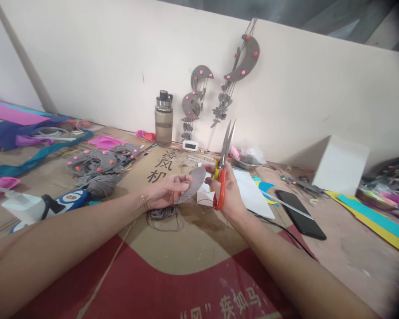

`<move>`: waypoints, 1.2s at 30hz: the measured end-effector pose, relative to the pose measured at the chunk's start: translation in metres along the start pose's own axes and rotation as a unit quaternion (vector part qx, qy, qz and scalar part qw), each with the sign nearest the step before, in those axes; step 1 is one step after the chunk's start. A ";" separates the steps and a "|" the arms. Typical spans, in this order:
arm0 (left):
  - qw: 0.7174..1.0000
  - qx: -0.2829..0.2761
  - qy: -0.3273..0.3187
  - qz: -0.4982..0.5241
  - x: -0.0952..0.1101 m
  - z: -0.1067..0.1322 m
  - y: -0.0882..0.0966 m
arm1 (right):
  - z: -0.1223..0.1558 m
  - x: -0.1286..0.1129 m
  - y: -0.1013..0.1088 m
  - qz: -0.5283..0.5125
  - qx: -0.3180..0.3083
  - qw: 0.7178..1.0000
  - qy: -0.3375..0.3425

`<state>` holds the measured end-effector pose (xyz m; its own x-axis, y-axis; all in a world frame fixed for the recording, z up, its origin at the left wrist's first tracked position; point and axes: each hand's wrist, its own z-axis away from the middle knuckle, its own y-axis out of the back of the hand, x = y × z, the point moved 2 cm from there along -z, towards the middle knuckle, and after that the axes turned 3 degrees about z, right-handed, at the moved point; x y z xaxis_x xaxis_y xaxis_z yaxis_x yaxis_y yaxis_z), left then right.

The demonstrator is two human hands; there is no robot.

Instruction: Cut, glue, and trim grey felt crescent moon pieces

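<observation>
My left hand pinches a grey crescent-shaped felt piece above the cardboard. My right hand grips orange-handled scissors, blades nearly closed and pointing up, right beside the felt piece. The fingertips of my right hand also touch the felt's upper end. A loop of grey cord lies under my left wrist.
A water bottle, a small white clock and hanging grey moon ornaments line the wall. A pile of grey felt shapes and a glue gun lie left; a black phone, a white box and coloured foam strips lie right.
</observation>
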<state>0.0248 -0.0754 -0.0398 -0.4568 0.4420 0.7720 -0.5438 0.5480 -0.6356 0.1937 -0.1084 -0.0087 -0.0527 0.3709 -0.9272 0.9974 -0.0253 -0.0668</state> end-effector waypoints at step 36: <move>0.978 0.120 -0.172 -0.013 0.004 -0.007 0.009 | 0.004 0.020 -0.003 0.062 0.008 0.994 -0.089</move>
<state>0.0232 -0.0639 -0.0426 -0.6285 0.1418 0.7648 -0.6890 0.3548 -0.6320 0.1899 -0.1051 -0.0284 0.0623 0.1946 -0.9789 0.9959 -0.0762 0.0483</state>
